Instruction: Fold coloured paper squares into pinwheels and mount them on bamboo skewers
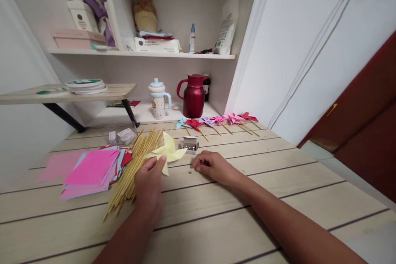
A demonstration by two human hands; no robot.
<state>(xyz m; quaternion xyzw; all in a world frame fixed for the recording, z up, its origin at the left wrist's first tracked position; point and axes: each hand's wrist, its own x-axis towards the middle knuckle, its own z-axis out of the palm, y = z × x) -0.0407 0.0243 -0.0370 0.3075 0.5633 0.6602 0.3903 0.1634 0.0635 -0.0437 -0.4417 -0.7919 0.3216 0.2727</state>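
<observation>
**Yellow pinwheel held flat, a pin being picked up beside it**

Taking the yellow pinwheel [167,152] as the landmark: far to its left on the tabletop [278,198] lies a fanned stack of coloured paper squares [91,169], pink on top. Between that stack and the pinwheel sits a loose bundle of thin wooden sticks [133,171], running diagonally, its upper ends reaching under the pinwheel's left edge.

The left hand [148,187] rests over the lower part of the sticks, and its thumb and fingers pinch the pinwheel's lower blade, holding it down on the tabletop. Just right of the pinwheel, a small open box of metal pins [189,144] stands close to its upper right blade. Below that box, the right hand [213,167] lies curled on the tabletop, fingertips drawn together at a tiny object; whether it is already gripped cannot be told. A small speck [189,170] lies between the two hands.

Behind the pinwheel, further right, a row of finished pinwheels [216,121] on sticks lines the tabletop's back edge.

By the look of it, the folded wheel is ready for fastening: the step in hand seems to be fetching a pin. The next move would call for a firm pinch on it, and lining it up with the wheel's centre and a stick.
</observation>
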